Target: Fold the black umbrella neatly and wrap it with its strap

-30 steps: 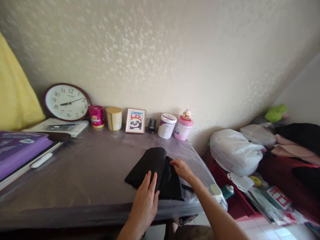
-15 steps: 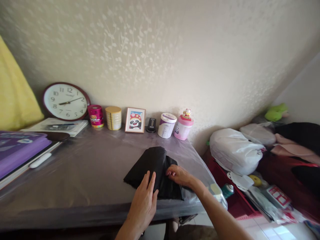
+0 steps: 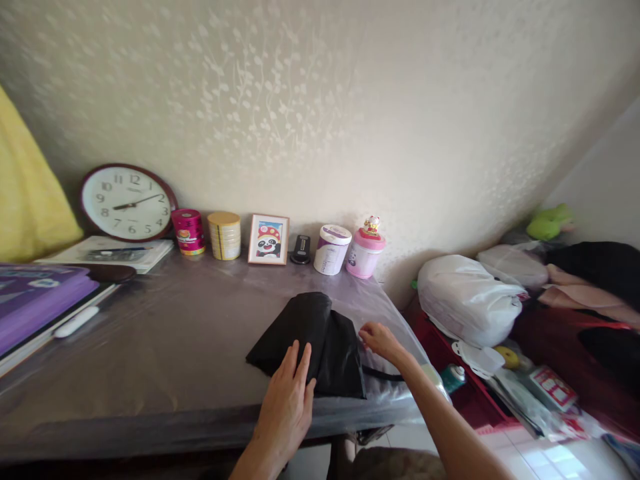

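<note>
You press your left hand (image 3: 287, 393) flat, fingers stretched out and gripping nothing, on a black fabric item (image 3: 300, 327) that lies folded just below the center of the frame, near the front edge of a plastic-covered table (image 3: 190, 327). Your right hand (image 3: 381, 341) hovers just beside the item's right edge, fingers loosely curled; whether they touch the fabric or pinch anything cannot be told from this angle. A black strap (image 3: 383, 375) extends from the item's lower right toward your right forearm.

Along the wall, from the upper left toward the center, stand a round clock (image 3: 131, 202), a magenta tin (image 3: 189, 232), a yellow-lidded canister (image 3: 225, 237), a framed panda picture (image 3: 269, 240), a small black object (image 3: 301, 249), a white-and-purple tub (image 3: 333, 250) and a pink-lidded jar (image 3: 365, 253) topped by a cat figurine (image 3: 371, 227). A purple book (image 3: 40, 297) lies at the left edge of the frame, with a yellow cloth (image 3: 30, 187) hanging above it. At right, beyond the table, a stuffed white plastic bag (image 3: 465, 300) sits above a teal can (image 3: 453, 378).
</note>
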Available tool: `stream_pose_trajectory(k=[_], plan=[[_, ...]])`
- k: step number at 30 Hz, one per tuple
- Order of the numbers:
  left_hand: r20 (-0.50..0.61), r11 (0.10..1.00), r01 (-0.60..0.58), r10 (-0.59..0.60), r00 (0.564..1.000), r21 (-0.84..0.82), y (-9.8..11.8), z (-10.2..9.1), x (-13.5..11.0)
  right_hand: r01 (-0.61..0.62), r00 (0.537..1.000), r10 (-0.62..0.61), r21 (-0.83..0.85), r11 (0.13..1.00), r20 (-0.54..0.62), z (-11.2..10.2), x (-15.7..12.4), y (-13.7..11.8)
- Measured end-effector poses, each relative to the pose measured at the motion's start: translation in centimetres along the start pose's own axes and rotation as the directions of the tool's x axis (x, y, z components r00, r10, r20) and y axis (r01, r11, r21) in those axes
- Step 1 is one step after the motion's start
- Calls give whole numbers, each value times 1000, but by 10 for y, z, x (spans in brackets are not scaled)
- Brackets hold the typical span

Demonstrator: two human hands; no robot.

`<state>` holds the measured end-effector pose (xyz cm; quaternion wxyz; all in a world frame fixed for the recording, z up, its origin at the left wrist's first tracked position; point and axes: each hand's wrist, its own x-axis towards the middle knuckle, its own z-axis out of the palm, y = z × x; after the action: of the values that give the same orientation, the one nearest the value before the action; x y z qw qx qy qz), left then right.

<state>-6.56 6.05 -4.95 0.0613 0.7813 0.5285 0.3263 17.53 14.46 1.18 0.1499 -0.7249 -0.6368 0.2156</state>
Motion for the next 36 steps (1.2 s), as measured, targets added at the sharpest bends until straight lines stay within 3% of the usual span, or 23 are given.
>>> stream_pose_trajectory(k=[4,6,9,11,14,16,21,25,30,34,35,36], plan=[[1,1000,3,-3,1000,-8,1,-1,0,-86,996,83,76,993,41,6,5,7],[11,1000,2,-2,1000,-28,1,-2,0,-49,998,50,53,997,-24,9,6,5],[30,998,19,-18,999,-64,0,-3,0,161,977,-170,-76,984,-132,14,9,-2],[43,996,38,-34,998,-80,0,-4,1,329,934,-343,-141,934,-98,19,10,-6],[67,995,51,-45,997,-89,-1,-5,1,462,880,-475,-241,853,7,28,12,-13],[67,995,45,-39,997,-93,-2,-5,1,465,875,-483,-347,815,37,32,14,-17],[77,995,39,-32,997,-90,-2,-7,2,354,915,-402,-534,768,27,35,16,-25],[90,997,43,-37,995,-67,-1,-7,2,402,893,-443,-595,697,84,35,2,-29],[54,998,25,-23,998,-50,-2,-6,1,530,839,-492,-556,640,234,29,-31,-36],[51,999,22,-20,998,-36,-2,-5,1,656,749,-552,-296,694,366,16,-45,-41],[51,999,24,-22,998,-34,-2,-5,0,636,758,-539,-234,735,368,12,-44,-41],[50,999,25,-23,998,-31,-2,-5,0,581,798,-498,-214,785,339,9,-42,-40]])
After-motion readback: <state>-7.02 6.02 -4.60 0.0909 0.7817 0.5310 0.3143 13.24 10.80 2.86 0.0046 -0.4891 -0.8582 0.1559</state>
